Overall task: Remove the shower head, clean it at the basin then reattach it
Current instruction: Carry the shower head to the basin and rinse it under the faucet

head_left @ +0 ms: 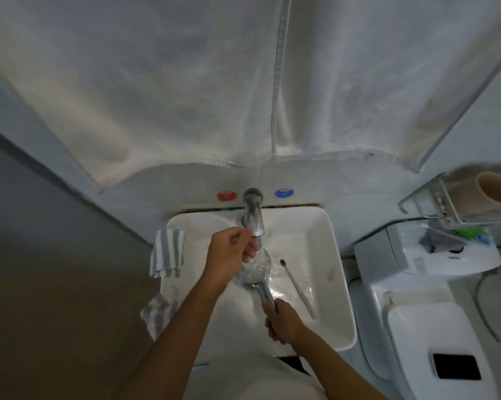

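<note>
The chrome shower head (pixel 256 268) lies over the white basin (pixel 334 249), its round face up under the tap (pixel 253 219). Water runs from the tap onto the face. My right hand (pixel 282 321) grips the shower head's handle near the basin's front. My left hand (pixel 232 251) is at the head's far rim, below the spout, with its fingers curled down onto the wet face. A toothbrush (pixel 297 288) lies inside the basin to the right of the head.
A striped grey and white cloth (pixel 168 252) hangs over the basin's left rim. Red (pixel 226 195) and blue (pixel 284 193) tap markers sit on the wall. A white towel (pixel 243 82) hangs above. A toilet (pixel 417 298) stands on the right under a wire shelf (pixel 457 203).
</note>
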`<action>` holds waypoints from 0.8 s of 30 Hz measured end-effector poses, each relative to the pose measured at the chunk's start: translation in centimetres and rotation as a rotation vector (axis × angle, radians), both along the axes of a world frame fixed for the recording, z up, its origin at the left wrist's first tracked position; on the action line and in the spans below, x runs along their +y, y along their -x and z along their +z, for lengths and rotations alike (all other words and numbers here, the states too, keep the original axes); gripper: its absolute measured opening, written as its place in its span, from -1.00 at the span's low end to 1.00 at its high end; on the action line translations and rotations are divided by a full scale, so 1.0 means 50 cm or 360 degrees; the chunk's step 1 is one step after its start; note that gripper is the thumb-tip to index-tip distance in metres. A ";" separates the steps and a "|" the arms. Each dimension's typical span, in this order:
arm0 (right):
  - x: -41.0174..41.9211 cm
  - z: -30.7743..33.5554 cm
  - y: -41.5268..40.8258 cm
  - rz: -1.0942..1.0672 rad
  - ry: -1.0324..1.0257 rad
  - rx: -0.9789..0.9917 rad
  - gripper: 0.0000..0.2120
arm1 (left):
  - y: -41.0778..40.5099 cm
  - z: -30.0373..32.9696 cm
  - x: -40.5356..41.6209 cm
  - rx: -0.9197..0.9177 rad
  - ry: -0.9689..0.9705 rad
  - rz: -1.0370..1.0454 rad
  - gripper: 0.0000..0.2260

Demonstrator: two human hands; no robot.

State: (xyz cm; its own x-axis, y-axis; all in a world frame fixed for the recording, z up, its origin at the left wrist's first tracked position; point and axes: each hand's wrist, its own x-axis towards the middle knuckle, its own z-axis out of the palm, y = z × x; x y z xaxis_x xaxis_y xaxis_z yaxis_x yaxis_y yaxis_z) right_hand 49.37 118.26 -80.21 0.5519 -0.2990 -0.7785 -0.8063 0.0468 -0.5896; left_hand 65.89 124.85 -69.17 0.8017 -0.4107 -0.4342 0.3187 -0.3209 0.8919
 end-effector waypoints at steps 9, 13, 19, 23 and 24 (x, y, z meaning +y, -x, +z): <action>-0.021 -0.001 0.005 0.0015 -0.0017 0.0012 -0.74 | -0.003 -0.005 -0.011 -0.0012 0.0001 0.0069 -0.78; -0.021 -0.001 0.005 0.0034 -0.0031 0.0014 -0.75 | 0.000 -0.006 -0.012 -0.0026 0.0003 0.0100 -0.77; -0.019 -0.001 0.001 0.0023 -0.0052 0.0004 -0.75 | 0.001 -0.009 -0.013 -0.0042 0.0010 0.0120 -0.77; -0.020 0.003 0.000 0.0041 -0.0042 0.0005 -0.76 | 0.004 -0.007 -0.014 -0.0063 0.0020 0.0147 -0.76; -0.021 0.003 0.000 0.0041 -0.0042 0.0001 -0.76 | 0.005 -0.006 -0.014 -0.0065 0.0017 0.0152 -0.76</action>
